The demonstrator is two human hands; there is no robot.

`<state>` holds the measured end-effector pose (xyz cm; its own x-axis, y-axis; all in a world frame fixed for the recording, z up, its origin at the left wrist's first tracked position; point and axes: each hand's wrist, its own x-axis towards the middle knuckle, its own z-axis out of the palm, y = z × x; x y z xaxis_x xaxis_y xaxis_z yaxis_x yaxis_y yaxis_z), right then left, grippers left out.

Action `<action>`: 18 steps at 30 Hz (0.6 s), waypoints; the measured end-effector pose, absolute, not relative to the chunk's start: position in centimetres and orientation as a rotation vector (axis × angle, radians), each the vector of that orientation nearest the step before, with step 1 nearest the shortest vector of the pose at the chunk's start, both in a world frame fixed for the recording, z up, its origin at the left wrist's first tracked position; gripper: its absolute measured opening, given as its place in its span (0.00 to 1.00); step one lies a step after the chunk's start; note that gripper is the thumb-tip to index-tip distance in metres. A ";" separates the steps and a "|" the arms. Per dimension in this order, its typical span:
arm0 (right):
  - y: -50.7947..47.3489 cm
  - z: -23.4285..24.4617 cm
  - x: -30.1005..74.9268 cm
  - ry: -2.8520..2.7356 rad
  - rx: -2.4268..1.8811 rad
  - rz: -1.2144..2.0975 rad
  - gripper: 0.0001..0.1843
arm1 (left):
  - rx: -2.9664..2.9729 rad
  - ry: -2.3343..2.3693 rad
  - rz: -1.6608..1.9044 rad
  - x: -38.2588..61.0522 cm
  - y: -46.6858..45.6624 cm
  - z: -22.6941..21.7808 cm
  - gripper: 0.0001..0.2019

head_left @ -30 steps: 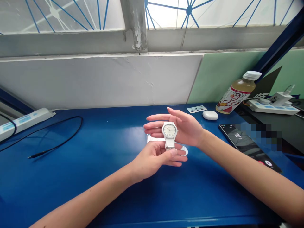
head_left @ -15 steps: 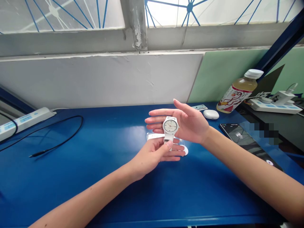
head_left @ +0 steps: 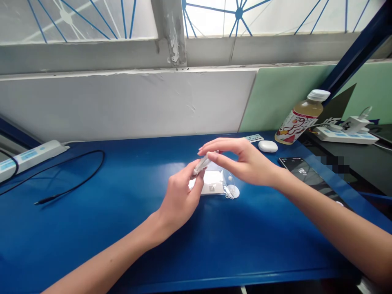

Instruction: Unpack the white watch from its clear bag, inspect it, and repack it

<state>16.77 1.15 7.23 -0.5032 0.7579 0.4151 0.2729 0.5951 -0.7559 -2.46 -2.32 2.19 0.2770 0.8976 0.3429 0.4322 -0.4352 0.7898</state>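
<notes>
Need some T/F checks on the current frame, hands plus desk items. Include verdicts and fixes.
1. The left hand grips the white watch. True.
2. The right hand lies flat on the tabletop. False: the right hand is raised at the watch, above the tabletop.
3. The bottle is uncapped. False: the bottle has a white cap on.
4. The white case is left of the bottle. True.

Desk space under window: blue desktop, power strips, phone.
</notes>
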 end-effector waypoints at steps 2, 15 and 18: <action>0.1 6.7 17.6 -2.138 -0.800 0.629 0.13 | 2.194 1.202 1.139 -2.7 -2.1 1.4 0.16; -1.5 2.2 23.0 -2.136 -0.916 0.389 0.13 | 2.563 1.034 0.602 -3.1 -0.4 -0.1 0.34; -0.9 2.3 24.1 -2.169 -0.932 0.393 0.13 | 2.555 1.005 0.515 -3.7 0.3 -0.5 0.30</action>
<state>24.07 -0.90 2.28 -0.4697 0.7235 0.5059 0.4998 0.6903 -0.5232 -3.71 0.25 -0.50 0.6829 0.7012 0.2046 0.5752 -0.6889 0.4410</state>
